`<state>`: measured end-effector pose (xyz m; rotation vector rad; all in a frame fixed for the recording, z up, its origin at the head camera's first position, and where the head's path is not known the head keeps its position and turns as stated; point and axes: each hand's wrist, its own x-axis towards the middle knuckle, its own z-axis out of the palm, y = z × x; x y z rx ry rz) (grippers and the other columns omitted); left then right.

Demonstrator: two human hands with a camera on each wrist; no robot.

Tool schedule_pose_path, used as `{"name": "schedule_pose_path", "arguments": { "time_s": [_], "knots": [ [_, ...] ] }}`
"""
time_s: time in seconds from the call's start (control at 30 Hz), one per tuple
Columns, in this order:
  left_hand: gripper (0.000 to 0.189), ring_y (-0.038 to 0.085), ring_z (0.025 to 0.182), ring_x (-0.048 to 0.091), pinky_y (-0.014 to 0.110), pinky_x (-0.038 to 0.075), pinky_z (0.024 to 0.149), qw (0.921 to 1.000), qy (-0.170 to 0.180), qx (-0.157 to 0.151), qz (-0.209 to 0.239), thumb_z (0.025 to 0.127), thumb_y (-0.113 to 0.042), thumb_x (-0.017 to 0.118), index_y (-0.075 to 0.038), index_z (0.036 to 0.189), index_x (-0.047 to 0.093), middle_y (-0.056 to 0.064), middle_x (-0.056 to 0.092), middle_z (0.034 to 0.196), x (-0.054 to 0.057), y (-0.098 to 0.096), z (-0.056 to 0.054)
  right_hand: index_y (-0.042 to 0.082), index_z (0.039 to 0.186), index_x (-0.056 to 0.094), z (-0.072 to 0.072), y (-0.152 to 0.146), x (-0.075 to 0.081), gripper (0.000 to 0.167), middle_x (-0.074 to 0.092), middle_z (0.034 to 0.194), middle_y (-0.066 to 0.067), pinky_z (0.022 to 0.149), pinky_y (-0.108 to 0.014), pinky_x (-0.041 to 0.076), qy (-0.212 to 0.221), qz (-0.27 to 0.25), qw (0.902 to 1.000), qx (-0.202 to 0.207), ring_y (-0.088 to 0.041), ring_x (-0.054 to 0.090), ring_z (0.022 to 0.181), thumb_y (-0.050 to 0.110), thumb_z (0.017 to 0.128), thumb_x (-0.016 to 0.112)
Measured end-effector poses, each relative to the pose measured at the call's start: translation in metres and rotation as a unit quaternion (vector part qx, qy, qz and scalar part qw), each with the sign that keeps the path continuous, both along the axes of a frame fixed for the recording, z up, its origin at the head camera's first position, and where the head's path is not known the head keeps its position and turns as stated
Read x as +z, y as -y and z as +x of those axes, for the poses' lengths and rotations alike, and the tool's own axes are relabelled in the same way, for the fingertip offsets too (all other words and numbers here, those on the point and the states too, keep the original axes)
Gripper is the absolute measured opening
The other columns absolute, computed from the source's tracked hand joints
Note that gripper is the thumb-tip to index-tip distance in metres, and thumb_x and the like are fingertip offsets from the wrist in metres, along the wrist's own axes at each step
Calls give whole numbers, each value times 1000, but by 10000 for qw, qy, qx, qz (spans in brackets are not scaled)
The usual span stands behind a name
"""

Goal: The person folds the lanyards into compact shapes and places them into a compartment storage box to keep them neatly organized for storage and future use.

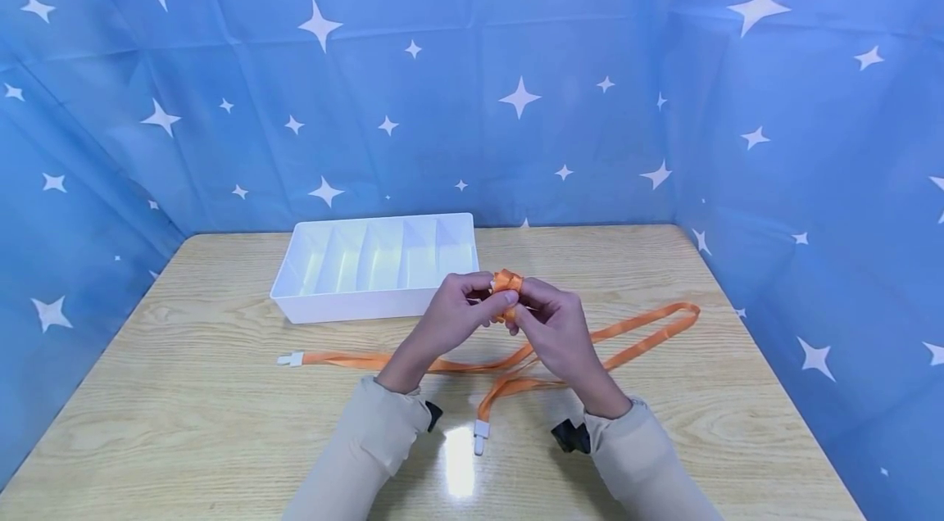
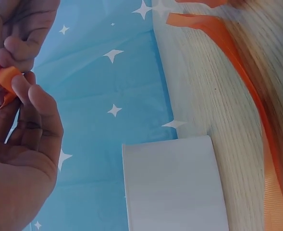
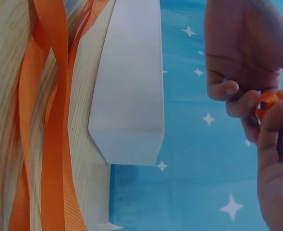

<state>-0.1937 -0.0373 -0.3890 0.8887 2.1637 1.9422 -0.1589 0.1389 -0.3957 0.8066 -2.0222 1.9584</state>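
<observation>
Above the table, both hands hold a small bundle of wound-up orange lanyard (image 1: 506, 282). My left hand (image 1: 460, 312) grips it from the left, thumb across its front. From the other side my right hand (image 1: 556, 328) pinches it with thumb and fingers. The left wrist view shows an orange fold (image 2: 7, 77) between the fingertips; in the right wrist view the orange roll (image 3: 271, 102) is partly hidden by fingers. Beneath the hands, loose orange lanyards (image 1: 649, 351) lie spread on the table, with one white clip (image 1: 291, 359) at left and another white clip (image 1: 481, 432) in front.
A white tray (image 1: 310, 309) with several slanted compartments stands at the back of the wooden table (image 1: 184, 398), just left of the hands. Blue star-patterned cloth (image 1: 442, 79) hangs behind and along the sides. Black wrist gear (image 1: 571, 437) shows beside the right sleeve.
</observation>
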Motion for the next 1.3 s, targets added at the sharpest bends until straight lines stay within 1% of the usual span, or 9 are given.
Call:
{"name": "schedule_pose_path", "arguments": {
  "time_s": [0.13, 0.23, 0.37, 0.43, 0.6, 0.83, 1.0, 1.13, 1.3],
  "knots": [
    [12, 18, 69, 57, 26, 51, 61, 10000, -1, 16, 75, 96, -9, 65, -1, 96, 74, 5, 67, 88, 0, 3, -2, -13, 129, 58, 0, -2, 1, 31, 64, 109, -15, 69, -26, 56, 155, 35, 9992, 365, -13, 63, 80, -8, 100, 50],
    [13, 17, 67, 56, 24, 50, 60, 9999, -54, -1, 94, 97, -11, 65, -1, 95, 74, 6, 66, 87, 0, 5, -2, -14, 130, 57, 0, -1, 3, 31, 63, 111, -21, 72, -26, 57, 256, 46, 9989, 400, -13, 63, 83, -6, 101, 49],
    [15, 22, 66, 55, 23, 50, 59, 9999, -83, -10, 98, 97, -12, 65, 0, 96, 73, 6, 65, 87, 0, 6, -3, -16, 124, 60, 0, 1, 5, 28, 65, 108, -28, 70, -25, 57, 217, 32, 9997, 122, -13, 64, 80, -7, 100, 50],
    [15, 30, 66, 56, 24, 51, 59, 9999, -74, -20, 132, 97, -12, 65, 0, 97, 73, 6, 66, 87, 0, 6, -3, -17, 121, 61, 0, 2, 5, 26, 66, 105, -29, 68, -24, 57, 197, 10, 9998, -71, -12, 65, 77, -8, 98, 52],
    [16, 42, 69, 55, 25, 52, 59, 9998, -52, -15, 212, 98, -11, 64, 1, 99, 73, 8, 68, 90, 0, 6, -3, -15, 117, 65, 0, 4, 6, 23, 71, 94, -24, 64, -24, 57, 302, -136, 9985, -427, -11, 66, 71, -7, 96, 58],
    [19, 35, 66, 55, 27, 52, 59, 9997, -3, -33, 258, 99, -13, 62, 2, 102, 73, 7, 68, 86, -1, 8, -4, -11, 105, 69, -2, 6, 6, 14, 69, 76, -20, 59, -27, 58, 78, -178, 9989, -420, -17, 66, 62, -5, 96, 59],
    [22, 32, 67, 56, 28, 52, 60, 9996, 43, -36, 267, 100, -17, 62, 1, 102, 73, 5, 69, 85, 0, 9, -4, -11, 105, 66, -2, 5, 8, 14, 69, 81, -23, 61, -28, 58, 182, -173, 9994, -237, -19, 67, 64, -4, 98, 57],
    [20, 23, 66, 56, 28, 51, 59, 9996, 70, -11, 286, 99, -16, 62, 2, 102, 73, 5, 69, 85, 0, 11, -4, -11, 109, 66, -3, 4, 9, 18, 69, 85, -23, 65, -29, 58, 250, -62, 9996, -100, -22, 67, 68, -1, 100, 54],
    [20, 17, 66, 56, 25, 51, 59, 9995, 63, -72, 309, 100, -13, 62, 2, 106, 72, 6, 70, 87, 1, 13, -3, -11, 103, 70, -6, 4, 8, 14, 70, 81, -23, 61, -30, 59, 145, -233, 9989, -372, -20, 68, 64, -4, 96, 60]
  ]
}}
